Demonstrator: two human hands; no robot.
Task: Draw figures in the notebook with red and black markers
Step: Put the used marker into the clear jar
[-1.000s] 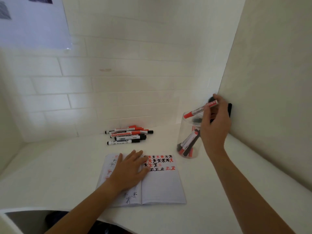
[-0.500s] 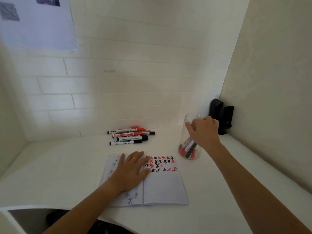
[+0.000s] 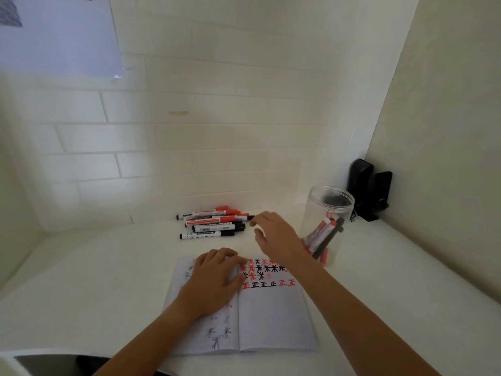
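The left hand [image 3: 214,278] lay flat, fingers loosely together, on the left page of the open notebook [image 3: 273,318] on the white desk [image 3: 89,280]. Beyond lay loose markers [image 3: 214,223]. The empty right hand [image 3: 273,237] hovered, fingers spread, beside the clear jar [image 3: 329,210] of markers

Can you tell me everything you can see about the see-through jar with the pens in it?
The jar is a tall, round container that looks like clear plastic, standing upright with its top open and no lid on. It stands on the white desk, to the right of the open notebook and in front of a black object in the corner. Inside, several markers lean at a slant, some red and white, at least one black. The right hand hovers just left of it, apparently not touching it.
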